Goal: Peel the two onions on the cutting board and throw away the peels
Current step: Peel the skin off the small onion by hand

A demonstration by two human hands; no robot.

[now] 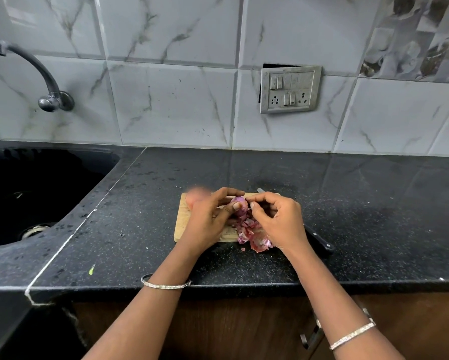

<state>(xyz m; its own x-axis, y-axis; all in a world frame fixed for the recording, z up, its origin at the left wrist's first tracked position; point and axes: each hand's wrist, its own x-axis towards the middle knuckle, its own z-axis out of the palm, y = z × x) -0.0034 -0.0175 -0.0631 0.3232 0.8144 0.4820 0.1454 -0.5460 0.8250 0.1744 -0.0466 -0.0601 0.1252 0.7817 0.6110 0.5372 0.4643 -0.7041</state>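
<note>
No legible text, labels or numbers anywhere.

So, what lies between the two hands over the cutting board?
In the head view, a purple onion lies between the left hand, which holds it, and the right hand.

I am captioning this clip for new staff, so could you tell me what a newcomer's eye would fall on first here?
First, the two hands at the middle of the dark counter: the left hand holds a purple onion over the wooden cutting board while the right hand pinches at its skin. Next, the heap of reddish peels at the board's near right corner, spilling onto the counter. A black-handled knife lies just right of the board.
</note>
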